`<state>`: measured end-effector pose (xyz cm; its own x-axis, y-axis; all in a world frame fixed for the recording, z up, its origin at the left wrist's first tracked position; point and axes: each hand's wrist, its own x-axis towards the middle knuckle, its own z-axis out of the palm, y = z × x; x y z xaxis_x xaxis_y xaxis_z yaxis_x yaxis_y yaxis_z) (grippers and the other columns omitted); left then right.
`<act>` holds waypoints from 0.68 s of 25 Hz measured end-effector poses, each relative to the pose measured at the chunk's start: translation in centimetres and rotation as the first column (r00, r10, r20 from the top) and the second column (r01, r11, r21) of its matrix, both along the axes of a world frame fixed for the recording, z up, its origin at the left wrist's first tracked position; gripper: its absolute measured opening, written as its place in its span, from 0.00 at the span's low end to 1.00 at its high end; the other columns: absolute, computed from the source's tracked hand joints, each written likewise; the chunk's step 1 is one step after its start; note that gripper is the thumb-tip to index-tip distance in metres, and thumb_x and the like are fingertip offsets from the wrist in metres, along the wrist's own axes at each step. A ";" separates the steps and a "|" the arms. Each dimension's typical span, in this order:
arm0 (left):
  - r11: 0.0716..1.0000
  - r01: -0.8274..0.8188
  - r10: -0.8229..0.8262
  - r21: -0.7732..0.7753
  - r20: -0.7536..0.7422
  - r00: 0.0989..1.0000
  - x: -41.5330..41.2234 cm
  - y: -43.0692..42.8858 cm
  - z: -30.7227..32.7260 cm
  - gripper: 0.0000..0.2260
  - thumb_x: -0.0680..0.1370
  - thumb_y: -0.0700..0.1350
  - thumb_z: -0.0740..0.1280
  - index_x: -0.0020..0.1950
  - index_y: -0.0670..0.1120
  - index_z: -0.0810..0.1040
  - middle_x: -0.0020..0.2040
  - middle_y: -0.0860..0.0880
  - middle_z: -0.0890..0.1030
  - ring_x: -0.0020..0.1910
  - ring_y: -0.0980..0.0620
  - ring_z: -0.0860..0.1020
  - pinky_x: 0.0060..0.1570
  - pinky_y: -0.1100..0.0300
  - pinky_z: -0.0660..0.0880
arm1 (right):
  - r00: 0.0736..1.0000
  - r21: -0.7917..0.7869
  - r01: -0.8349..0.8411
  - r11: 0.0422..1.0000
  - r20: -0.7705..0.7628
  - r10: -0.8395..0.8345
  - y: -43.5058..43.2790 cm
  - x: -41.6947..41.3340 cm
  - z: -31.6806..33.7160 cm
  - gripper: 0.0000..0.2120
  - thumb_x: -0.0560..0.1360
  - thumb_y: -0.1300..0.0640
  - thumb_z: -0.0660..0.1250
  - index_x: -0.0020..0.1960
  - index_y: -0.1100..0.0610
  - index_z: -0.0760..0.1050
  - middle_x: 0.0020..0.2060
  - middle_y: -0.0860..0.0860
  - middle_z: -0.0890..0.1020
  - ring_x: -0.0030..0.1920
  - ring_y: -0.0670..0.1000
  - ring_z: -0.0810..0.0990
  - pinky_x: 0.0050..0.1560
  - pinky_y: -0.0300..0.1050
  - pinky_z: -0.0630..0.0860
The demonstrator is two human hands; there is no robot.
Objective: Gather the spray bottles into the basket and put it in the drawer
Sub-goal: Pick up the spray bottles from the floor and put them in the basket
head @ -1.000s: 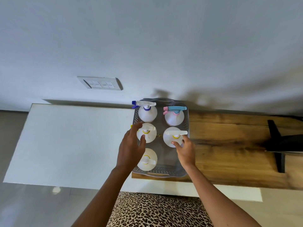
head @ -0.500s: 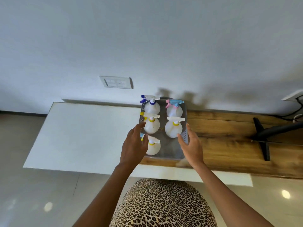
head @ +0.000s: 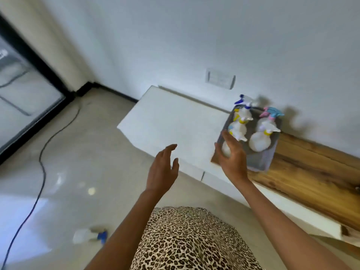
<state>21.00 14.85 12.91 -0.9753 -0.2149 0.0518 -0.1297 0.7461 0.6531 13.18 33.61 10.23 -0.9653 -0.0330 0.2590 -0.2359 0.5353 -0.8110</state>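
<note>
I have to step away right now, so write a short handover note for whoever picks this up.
Left hand: open, empty, in the air over the floor.
Right hand: open, at the basket's near left corner, no clear grip.
Basket: on the wooden top, five spray bottles standing in it.
One more bottle with a blue head lies on the floor.
Left: fetch that bottle, then put the basket in the drawer.

Basket [head: 261, 162] on wooden top [head: 311, 172], right of white top [head: 171, 121]; spray bottles [head: 260, 142] upright inside. Stray bottle [head: 87, 236] on floor [head: 78, 162], lower left, beside cable [head: 41, 162]. Wall plate [head: 220, 78] behind.
</note>
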 end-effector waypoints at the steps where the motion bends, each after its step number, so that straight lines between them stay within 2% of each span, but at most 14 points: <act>1: 0.999 -0.045 0.044 0.011 0.013 0.999 1.9 -0.8 0.0 0.19 0.76 0.41 0.62 0.67 0.48 0.67 0.64 0.47 0.76 0.63 0.48 0.73 0.56 0.55 0.72 | 0.999 -0.002 -0.044 0.999 0.001 0.044 -1.0 1.1 0.2 0.18 0.73 0.63 0.69 0.62 0.64 0.73 0.61 0.61 0.77 0.64 0.58 0.74 0.66 0.50 0.69; 3: 0.991 -0.134 0.133 0.020 0.035 0.990 6.5 -2.5 -0.1 0.18 0.76 0.40 0.62 0.66 0.48 0.67 0.64 0.46 0.76 0.63 0.48 0.73 0.57 0.54 0.72 | 0.989 0.030 -0.146 0.989 0.000 0.146 -3.4 4.0 0.2 0.18 0.73 0.62 0.68 0.62 0.64 0.73 0.62 0.61 0.77 0.65 0.58 0.74 0.66 0.53 0.70; 5: 0.973 -0.228 0.227 0.027 0.040 0.973 10.8 -4.2 -0.2 0.18 0.76 0.40 0.63 0.66 0.47 0.68 0.63 0.46 0.76 0.62 0.46 0.73 0.58 0.52 0.72 | 0.967 0.035 -0.253 0.967 0.044 0.252 -6.0 6.9 0.1 0.18 0.74 0.61 0.68 0.63 0.63 0.73 0.63 0.60 0.76 0.65 0.58 0.73 0.66 0.52 0.70; 8: 0.925 -0.377 0.375 0.035 0.059 0.925 16.6 -7.2 -0.6 0.18 0.75 0.39 0.63 0.65 0.46 0.69 0.62 0.45 0.77 0.62 0.45 0.74 0.57 0.52 0.72 | 0.924 0.056 -0.376 0.925 0.096 0.370 -10.8 10.4 -0.3 0.18 0.74 0.61 0.68 0.62 0.62 0.74 0.62 0.58 0.77 0.65 0.56 0.74 0.66 0.37 0.64; 9: 0.910 -0.413 0.409 0.041 0.075 0.909 18.2 -8.1 -0.8 0.18 0.75 0.39 0.64 0.64 0.46 0.69 0.63 0.45 0.77 0.62 0.45 0.74 0.57 0.53 0.72 | 0.910 0.068 -0.409 0.910 0.111 0.400 -12.3 11.5 -0.4 0.17 0.73 0.61 0.68 0.62 0.62 0.74 0.62 0.58 0.78 0.64 0.56 0.75 0.65 0.36 0.64; 12: 0.835 -0.543 0.532 0.085 0.122 0.838 23.3 -12.1 -1.9 0.17 0.76 0.39 0.63 0.64 0.48 0.68 0.63 0.46 0.76 0.61 0.46 0.74 0.55 0.54 0.72 | 0.837 0.113 -0.544 0.831 0.143 0.529 -18.1 14.9 -1.5 0.17 0.73 0.61 0.68 0.61 0.62 0.75 0.60 0.58 0.79 0.62 0.55 0.76 0.63 0.41 0.69; 15: 0.766 -0.633 0.611 0.114 0.180 0.771 27.6 -16.7 -3.6 0.17 0.76 0.39 0.63 0.64 0.47 0.69 0.64 0.46 0.76 0.61 0.45 0.74 0.57 0.51 0.74 | 0.773 0.164 -0.634 0.756 0.174 0.610 -24.5 18.4 -3.3 0.16 0.74 0.59 0.67 0.61 0.60 0.75 0.59 0.56 0.80 0.61 0.53 0.77 0.61 0.39 0.69; 17: 0.754 -0.645 0.613 0.128 0.215 0.760 29.6 -19.8 -5.0 0.17 0.76 0.39 0.63 0.64 0.46 0.69 0.63 0.45 0.76 0.61 0.45 0.74 0.56 0.51 0.74 | 0.742 0.208 -0.670 0.712 0.198 0.640 -28.2 20.3 -4.7 0.15 0.74 0.59 0.67 0.61 0.60 0.76 0.59 0.55 0.80 0.61 0.52 0.77 0.61 0.37 0.68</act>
<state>50.64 -4.92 7.93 -0.6070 -0.7725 -0.1867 -0.6340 0.3291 0.6998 33.50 5.41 5.48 -0.6961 -0.7162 0.0497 -0.5275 0.4632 -0.7122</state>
